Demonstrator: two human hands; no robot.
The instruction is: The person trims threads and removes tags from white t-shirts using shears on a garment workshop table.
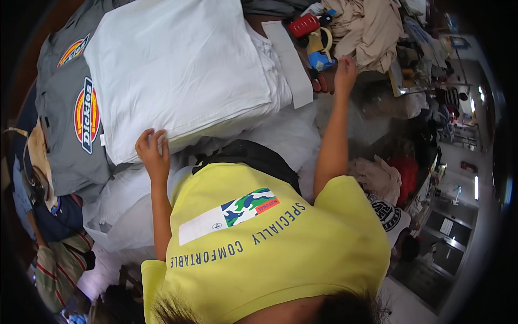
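Observation:
A thick stack of white garments (181, 65) lies folded in front of me. My left hand (154, 151) is at its near left edge, fingers apart and a little bent, with the fingertips touching the cloth. Out to the far right, my right hand (346, 75) is raised beside a heap of beige cloth (367, 32), its fingers loosely bent and nothing visible in them. Scissors with red handles (319, 83) lie just left of that hand. Close by are a roll of tape (327, 40), a blue packet (319, 59) and a red object (303, 25).
Grey garments (59, 116) with printed patches lie left of the stack. A long white strip (288, 65) runs along its right side. Sheer white plastic (127, 221) hangs in front of me. A person (62, 264) in striped clothing is at the lower left.

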